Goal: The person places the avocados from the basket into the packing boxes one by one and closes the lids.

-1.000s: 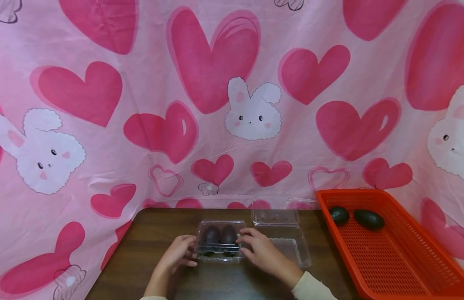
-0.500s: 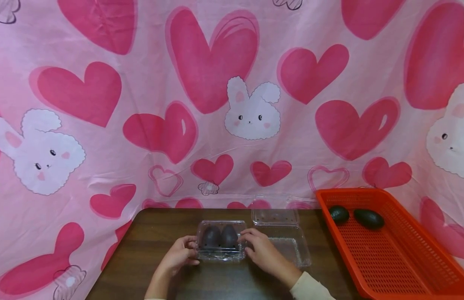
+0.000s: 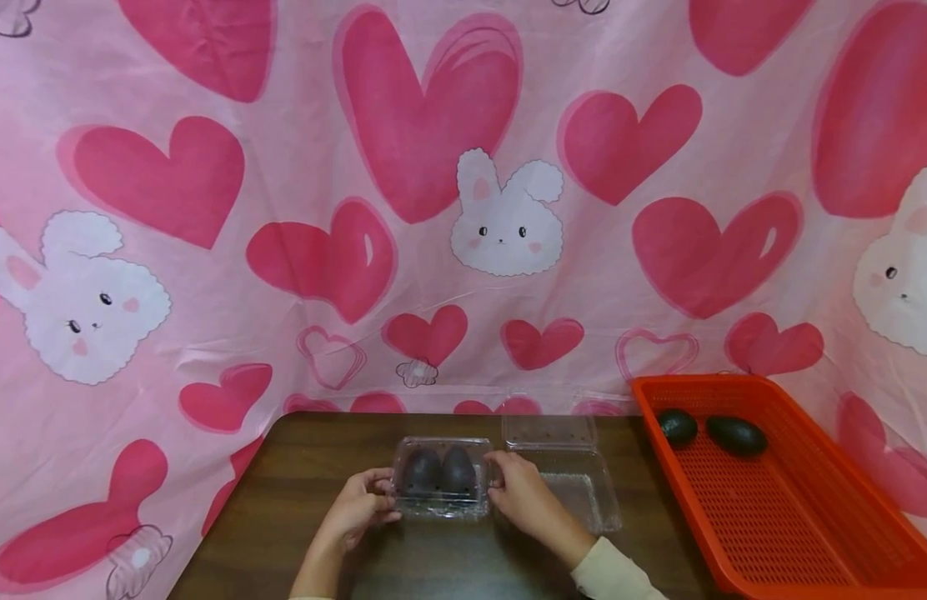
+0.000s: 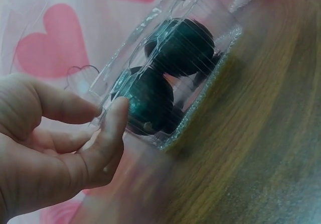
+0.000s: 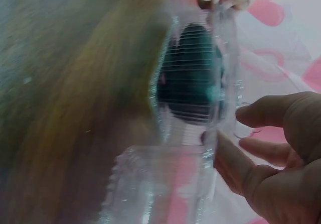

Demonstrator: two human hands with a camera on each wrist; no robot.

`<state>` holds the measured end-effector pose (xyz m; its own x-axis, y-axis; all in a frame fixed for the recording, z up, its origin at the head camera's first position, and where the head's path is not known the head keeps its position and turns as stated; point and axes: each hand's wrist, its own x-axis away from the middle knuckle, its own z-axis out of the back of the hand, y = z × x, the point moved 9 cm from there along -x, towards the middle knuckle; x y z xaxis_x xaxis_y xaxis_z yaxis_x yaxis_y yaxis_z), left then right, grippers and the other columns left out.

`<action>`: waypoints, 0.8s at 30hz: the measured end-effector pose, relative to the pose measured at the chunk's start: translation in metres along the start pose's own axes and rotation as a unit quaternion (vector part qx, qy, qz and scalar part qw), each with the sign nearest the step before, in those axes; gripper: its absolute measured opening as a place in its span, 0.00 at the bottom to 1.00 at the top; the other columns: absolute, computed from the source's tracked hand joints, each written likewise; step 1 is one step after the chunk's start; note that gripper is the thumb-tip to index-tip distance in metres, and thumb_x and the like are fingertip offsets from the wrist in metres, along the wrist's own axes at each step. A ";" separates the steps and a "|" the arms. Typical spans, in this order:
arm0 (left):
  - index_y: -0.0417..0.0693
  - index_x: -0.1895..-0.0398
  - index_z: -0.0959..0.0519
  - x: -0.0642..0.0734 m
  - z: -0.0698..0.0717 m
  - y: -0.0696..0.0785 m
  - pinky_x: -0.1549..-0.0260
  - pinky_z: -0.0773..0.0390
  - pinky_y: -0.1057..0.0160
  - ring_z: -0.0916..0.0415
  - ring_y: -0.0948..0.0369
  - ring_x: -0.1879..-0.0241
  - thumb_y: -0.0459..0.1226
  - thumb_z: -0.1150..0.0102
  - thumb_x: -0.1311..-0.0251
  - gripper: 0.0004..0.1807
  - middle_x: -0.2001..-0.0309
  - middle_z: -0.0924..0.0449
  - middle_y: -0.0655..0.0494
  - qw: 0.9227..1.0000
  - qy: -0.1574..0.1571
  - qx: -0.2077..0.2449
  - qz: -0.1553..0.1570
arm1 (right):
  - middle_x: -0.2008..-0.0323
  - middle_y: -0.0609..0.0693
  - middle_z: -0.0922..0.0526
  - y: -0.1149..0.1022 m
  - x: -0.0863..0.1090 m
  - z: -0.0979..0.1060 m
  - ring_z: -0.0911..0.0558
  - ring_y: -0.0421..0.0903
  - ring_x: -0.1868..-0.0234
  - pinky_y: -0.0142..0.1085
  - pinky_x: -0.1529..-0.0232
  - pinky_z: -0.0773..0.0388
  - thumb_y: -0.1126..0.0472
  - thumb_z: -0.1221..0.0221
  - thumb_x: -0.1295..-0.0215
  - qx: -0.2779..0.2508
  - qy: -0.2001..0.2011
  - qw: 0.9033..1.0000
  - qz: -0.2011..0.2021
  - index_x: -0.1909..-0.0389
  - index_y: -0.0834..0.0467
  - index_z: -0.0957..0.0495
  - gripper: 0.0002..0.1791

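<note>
- At the left, the thin rim of the clear box [image 3: 443, 505] could be bent if it were squeezed too hard by the left hand [image 3: 358, 505]. The rim is pinched there between thumb and fingers at the left edge, so the body of the box is held just to the right of that grip.
- In the middle, two dark fruits [image 3: 422, 472] are enclosed side by side under the lid. They could be rolled against one wall if the box were raised more on one side; the lid could be sprung up if its edge were not fully seated, which cannot be told. The fruits are placed between the two hands and are touched by neither.
- Further right, the opposite edge is pinched between thumb and fingers of the right hand [image 3: 527, 497]. The box could be twisted if the two edges were pushed unevenly; it is set just to the left of this grip.
- Beside that hand, a second box [image 3: 576, 500] is left with its lid raised, and could be knocked by the forearm if the arm were swung outward.
- At the far right, two avocados [image 3: 737, 437] are held in an orange basket [image 3: 779, 517], well apart from both hands.
</note>
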<state>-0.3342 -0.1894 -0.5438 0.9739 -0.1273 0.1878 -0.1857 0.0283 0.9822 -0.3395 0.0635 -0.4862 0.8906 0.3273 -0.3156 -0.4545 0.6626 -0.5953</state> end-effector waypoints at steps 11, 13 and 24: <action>0.16 0.36 0.37 -0.001 0.001 0.000 0.67 0.12 0.63 0.27 0.59 0.68 0.15 0.49 0.44 0.29 0.59 0.30 0.44 0.999 0.034 0.006 -0.010 | 0.56 0.66 0.17 -0.011 -0.009 -0.003 0.17 0.59 0.55 0.54 0.51 0.16 0.68 0.26 0.49 0.005 -0.061 0.998 -0.036 0.41 0.75 0.27 0.35; 0.17 0.36 0.37 -0.002 0.001 -0.001 0.67 0.13 0.63 0.28 0.59 0.68 0.14 0.49 0.44 0.29 0.59 0.31 0.44 0.999 0.038 0.007 -0.011 | 0.53 0.69 0.18 -0.011 -0.010 -0.005 0.17 0.63 0.51 0.57 0.48 0.16 0.68 0.26 0.50 0.005 -0.061 0.997 -0.044 0.40 0.76 0.28 0.37; 0.16 0.38 0.35 -0.003 0.003 -0.002 0.70 0.14 0.64 0.31 0.59 0.71 0.11 0.51 0.48 0.29 0.63 0.31 0.48 0.998 0.064 0.011 -0.017 | 0.42 0.75 0.24 -0.012 -0.010 -0.011 0.21 0.69 0.41 0.62 0.39 0.23 0.74 0.27 0.55 -0.031 -0.072 0.994 -0.076 0.32 0.79 0.37 0.47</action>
<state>-0.3377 -0.1922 -0.5460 0.9881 -0.0004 0.1540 -0.1540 0.0048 0.9881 -0.3426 0.0445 -0.4840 0.9397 0.3234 -0.1117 -0.3108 0.6706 -0.6735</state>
